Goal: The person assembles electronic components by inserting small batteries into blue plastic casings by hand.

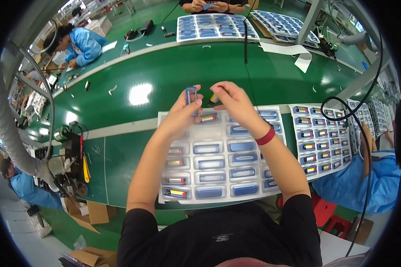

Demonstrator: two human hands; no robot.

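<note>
Two small parts held over a tray on a green workbench

Head view: the left hand (186, 111) pinches a blue case (191, 95) at 12 o'clock above the tray (165, 120); the right hand (233, 103) grips a small yellow-tipped part (214, 98). A loose pinch could drop either into the filled pockets.

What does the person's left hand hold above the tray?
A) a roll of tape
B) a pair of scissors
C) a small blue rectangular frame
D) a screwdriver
C: the left hand pinches a small blue rectangular frame upright above the clear tray.
</note>
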